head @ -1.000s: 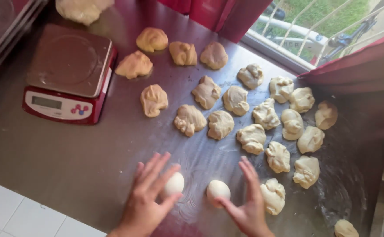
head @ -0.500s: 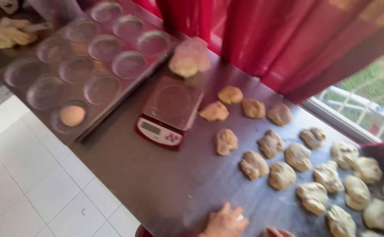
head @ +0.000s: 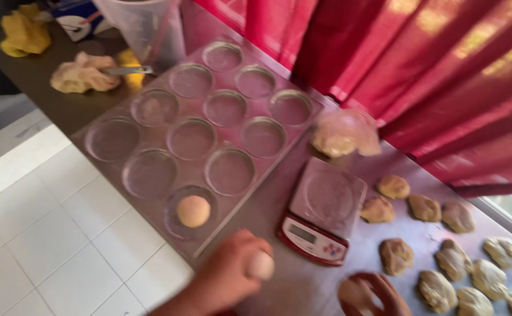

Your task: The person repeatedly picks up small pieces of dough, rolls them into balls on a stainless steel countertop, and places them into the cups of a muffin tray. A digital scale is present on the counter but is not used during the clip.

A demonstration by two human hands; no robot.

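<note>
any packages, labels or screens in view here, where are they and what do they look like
Scale screen: small pale rectangular display on the red front of the kitchen scale, beside the baking tray.
Carton: blue and white box, top left on the counter, partly cut off.

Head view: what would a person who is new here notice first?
The big muffin tray fills the left half of the counter, with one smooth dough ball in its near corner cup. Just below, the left hand holds another ball, beside the red kitchen scale. Rough dough pieces lie at right.
</note>
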